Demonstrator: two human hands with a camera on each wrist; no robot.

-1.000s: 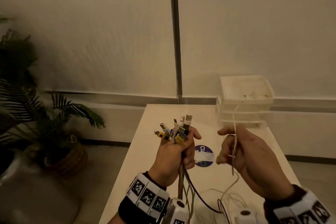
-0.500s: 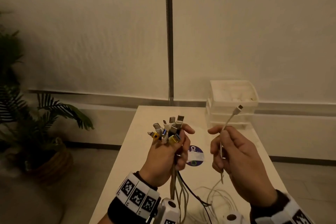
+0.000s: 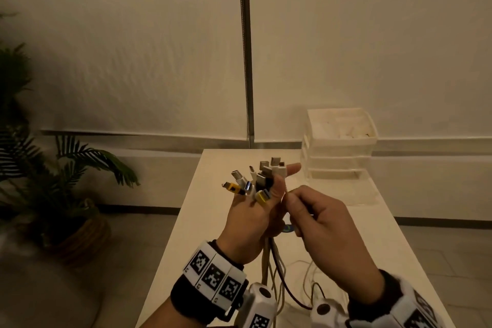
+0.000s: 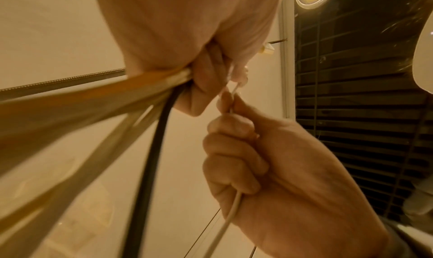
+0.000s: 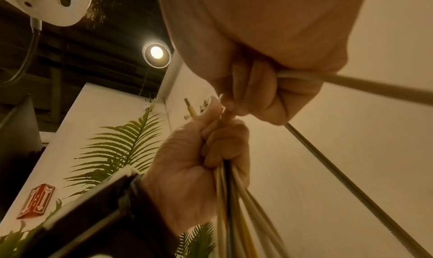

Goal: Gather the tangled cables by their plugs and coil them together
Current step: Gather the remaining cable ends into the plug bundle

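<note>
Above the white table (image 3: 198, 224), my left hand (image 3: 253, 217) grips a bundle of cables just below their plugs (image 3: 257, 181), which fan out upward. Its index finger points out to the right, with a white plug (image 3: 278, 170) lying against it. My right hand (image 3: 302, 212) touches the left one and pinches a thin white cable (image 4: 232, 215) between thumb and forefinger, with the other fingers curled round it. In the right wrist view the bundled cables (image 5: 234, 206) hang down from my left fist (image 5: 194, 169). One of them is black (image 4: 154, 151).
Loose cable loops (image 3: 302, 273) lie on the table under my wrists. A white stack of drawers (image 3: 340, 146) stands at the table's far right corner. A potted palm (image 3: 53, 184) stands on the floor to the left. A round sticker (image 3: 287, 228) peeks out between my hands.
My right hand has carried the thin white cable leftward, from held apart with its plug up, to my left hand. Its plug now sits with the bundle.
</note>
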